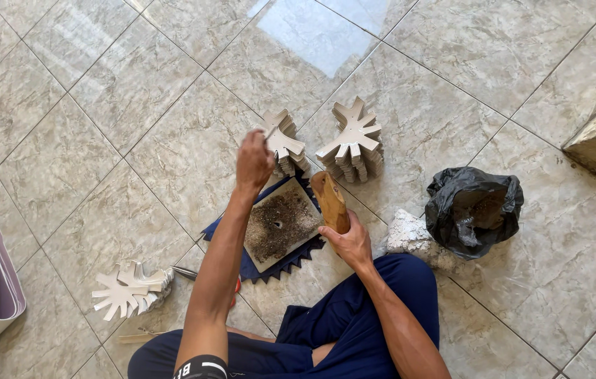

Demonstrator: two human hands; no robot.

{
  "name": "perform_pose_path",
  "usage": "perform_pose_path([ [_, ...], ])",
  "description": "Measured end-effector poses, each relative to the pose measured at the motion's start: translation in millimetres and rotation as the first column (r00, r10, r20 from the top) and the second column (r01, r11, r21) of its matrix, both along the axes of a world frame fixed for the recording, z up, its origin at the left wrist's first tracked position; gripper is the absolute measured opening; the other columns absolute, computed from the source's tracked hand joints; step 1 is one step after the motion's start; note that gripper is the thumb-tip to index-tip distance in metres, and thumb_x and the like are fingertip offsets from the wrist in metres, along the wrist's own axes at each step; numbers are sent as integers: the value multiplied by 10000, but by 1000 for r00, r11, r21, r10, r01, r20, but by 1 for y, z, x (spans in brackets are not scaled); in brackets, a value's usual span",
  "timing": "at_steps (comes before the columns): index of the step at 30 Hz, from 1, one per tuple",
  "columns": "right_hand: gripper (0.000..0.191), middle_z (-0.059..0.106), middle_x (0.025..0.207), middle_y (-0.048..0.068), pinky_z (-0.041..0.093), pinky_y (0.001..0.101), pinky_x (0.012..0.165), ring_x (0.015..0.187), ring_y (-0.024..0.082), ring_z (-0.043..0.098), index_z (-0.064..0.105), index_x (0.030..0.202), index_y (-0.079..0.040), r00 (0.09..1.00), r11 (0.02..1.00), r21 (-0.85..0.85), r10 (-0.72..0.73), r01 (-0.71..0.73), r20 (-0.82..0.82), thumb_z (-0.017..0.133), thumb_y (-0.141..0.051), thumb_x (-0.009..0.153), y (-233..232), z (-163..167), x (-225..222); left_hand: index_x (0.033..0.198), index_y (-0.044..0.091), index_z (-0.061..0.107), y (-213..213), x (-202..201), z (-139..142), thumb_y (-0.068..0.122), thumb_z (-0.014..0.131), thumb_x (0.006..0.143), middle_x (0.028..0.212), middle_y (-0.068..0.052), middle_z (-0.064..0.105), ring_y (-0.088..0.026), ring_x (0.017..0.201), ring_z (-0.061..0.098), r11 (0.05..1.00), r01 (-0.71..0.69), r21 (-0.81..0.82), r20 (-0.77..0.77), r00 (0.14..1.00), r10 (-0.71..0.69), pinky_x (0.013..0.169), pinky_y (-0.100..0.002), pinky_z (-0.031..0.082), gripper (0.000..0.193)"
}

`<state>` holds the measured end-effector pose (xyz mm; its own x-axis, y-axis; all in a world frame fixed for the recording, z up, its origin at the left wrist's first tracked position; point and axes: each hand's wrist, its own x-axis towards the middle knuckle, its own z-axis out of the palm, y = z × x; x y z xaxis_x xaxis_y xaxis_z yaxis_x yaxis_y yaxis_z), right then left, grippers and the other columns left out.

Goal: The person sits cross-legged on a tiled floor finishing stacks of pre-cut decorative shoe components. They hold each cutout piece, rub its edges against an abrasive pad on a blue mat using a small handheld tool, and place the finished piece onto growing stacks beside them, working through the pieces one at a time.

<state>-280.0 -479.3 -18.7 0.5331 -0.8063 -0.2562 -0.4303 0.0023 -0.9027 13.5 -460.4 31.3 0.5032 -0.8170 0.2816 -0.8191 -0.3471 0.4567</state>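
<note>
Person sits on the tiled floor (101,91), legs in blue trousers. Right hand (350,242) closed around a wooden block (330,201), standing at the pitted board's (280,223) 3 o'clock edge. Board lies on dark blue cloth (250,268). Left hand (253,161), at the board's 11 o'clock, pinches a thin tool; its tip touches a stack of white cut-out shapes (285,144). Second stack (354,140) at 1 o'clock. Black bag (473,207) far at 3 o'clock.

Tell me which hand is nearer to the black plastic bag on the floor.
The right hand, holding a wooden block, is nearer the black plastic bag. The left hand is raised farther away, by the cutout stacks.
</note>
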Motion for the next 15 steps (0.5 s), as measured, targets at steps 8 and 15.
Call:
perform_pose_path([
  [8, 873, 737, 1147, 176, 557, 390, 894, 1020, 290, 732, 574, 1358, -32, 999, 998, 53, 14, -12, -36, 840, -528, 691, 1, -2, 0, 1119, 25, 475, -34, -12, 20, 29, 633, 736, 1238, -241, 610, -417, 1302, 514, 885, 372, 281, -49, 926, -374, 1181, -579, 283, 414],
  [15, 867, 744, 1135, 184, 553, 391, 904, 1031, 286, 731, 583, 1348, -29, 1000, 1000, 23, 8, -7, -11, 852, -514, 681, 0, -3, 2, 1087, 57, 445, -44, -6, 17, 34, 506, 1046, 933, -167, 654, -353, 982, 657, 819, 301, 489, -26, 943, -331, 1045, -489, 473, 77],
])
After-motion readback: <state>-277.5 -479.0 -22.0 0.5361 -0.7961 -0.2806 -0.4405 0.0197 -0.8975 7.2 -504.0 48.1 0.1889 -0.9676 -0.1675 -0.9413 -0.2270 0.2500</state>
